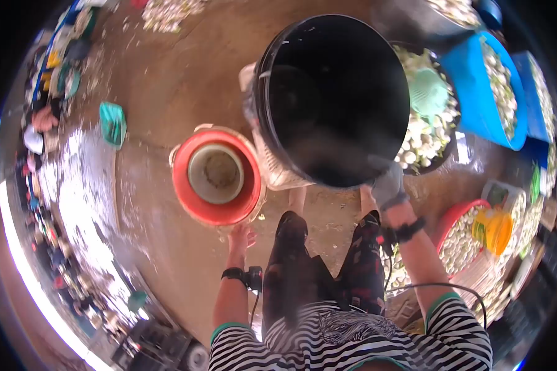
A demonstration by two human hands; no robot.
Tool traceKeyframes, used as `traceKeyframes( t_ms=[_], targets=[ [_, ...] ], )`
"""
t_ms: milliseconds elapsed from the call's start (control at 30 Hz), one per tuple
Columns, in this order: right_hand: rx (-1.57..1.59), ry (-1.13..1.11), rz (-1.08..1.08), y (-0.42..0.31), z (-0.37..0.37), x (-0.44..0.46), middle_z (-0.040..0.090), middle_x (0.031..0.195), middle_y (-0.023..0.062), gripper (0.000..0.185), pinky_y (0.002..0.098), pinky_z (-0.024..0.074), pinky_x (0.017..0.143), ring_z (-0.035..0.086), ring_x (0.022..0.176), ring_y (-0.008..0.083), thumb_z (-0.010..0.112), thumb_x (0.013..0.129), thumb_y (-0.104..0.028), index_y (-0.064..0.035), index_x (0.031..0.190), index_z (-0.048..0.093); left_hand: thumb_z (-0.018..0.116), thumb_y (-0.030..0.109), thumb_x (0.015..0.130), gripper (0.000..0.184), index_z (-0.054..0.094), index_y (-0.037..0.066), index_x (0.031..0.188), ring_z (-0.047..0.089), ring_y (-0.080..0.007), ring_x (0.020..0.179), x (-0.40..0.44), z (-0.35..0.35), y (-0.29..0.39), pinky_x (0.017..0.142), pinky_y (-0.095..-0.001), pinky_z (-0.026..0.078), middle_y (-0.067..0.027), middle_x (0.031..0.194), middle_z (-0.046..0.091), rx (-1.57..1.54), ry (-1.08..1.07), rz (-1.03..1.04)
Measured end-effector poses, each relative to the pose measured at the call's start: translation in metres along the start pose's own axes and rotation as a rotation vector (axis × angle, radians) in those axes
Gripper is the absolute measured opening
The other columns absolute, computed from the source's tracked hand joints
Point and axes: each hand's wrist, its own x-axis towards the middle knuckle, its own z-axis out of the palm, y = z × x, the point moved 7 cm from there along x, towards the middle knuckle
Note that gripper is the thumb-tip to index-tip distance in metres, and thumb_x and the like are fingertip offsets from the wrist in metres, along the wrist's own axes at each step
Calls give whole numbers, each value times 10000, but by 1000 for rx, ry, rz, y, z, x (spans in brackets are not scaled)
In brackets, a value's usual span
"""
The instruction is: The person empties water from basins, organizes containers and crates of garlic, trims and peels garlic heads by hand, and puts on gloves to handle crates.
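On the wet floor, a person's gloved right hand [388, 185] grips the near rim of a black tub [334, 102] by a pale crate [281, 167]; the bare left hand [242, 236] is at a red bucket [216, 214], its fingers' hold impossible to tell. Steadiness calls for a firm rim grip, the tub's weight balanced.

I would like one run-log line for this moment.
right hand: at black tub rim; left hand: beside red tub, contact unclear; inside red tub: smaller pale bucket
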Motion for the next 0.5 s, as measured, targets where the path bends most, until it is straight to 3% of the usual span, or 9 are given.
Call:
traceKeyframes(
  t_ms=[67,133,233,267,333,367,467,500],
  targets=[
    [-142,-37,40,32,25,35,630,896,135,214,350,531,701,619,815,248,536,773,-72,32,935,628,539,228,828,344,489,86,1138,633,-227,844,12,-13,-25,664,-351,520,-93,976,614,-97,47,-41],
    [-21,57,365,50,49,57,621,910,107,216,381,528,725,605,841,244,531,789,-101,7,947,630,531,225,835,331,491,86,1133,633,-222,839,27,-11,-54,659,-347,519,-92,985,613,-188,65,-108],
    [-177,79,348,85,76,96,607,960,98,238,439,514,779,583,892,256,554,782,-106,-15,994,612,538,181,840,246,522,100,1072,623,-190,725,62,9,-83,583,-320,505,-57,867,612,-307,46,-153],
    [-273,-26,198,106,78,115,597,985,92,247,462,503,803,572,911,259,560,798,-131,-13,1011,597,544,160,840,209,538,107,1042,618,-175,669,76,19,-93,546,-308,499,-39,806,612,-347,33,-165],
    [88,-57,533,172,77,142,558,1079,76,320,509,467,867,532,987,265,567,849,-227,-35,1103,532,544,162,845,180,536,115,1019,611,-176,664,103,34,-102,526,-287,489,-33,797,597,-341,21,-147],
    [87,104,584,152,86,126,549,1106,58,348,504,446,901,508,1035,268,557,872,-277,-66,1143,501,548,185,844,192,534,115,1022,610,-183,687,116,38,-107,541,-308,494,-41,816,591,-383,24,-170],
    [267,-76,508,153,81,103,504,1187,52,376,443,425,937,503,1058,227,526,895,-290,-67,1193,471,569,269,832,270,521,116,1049,598,-207,759,157,49,-121,585,-377,498,-66,882,570,-526,89,-275],
    [159,-44,476,159,66,87,496,1194,54,359,405,456,881,516,1024,214,522,898,-281,-81,1193,475,581,306,825,318,513,116,1070,589,-217,784,169,48,-132,596,-405,495,-75,909,562,-574,157,-349]
  ],
)
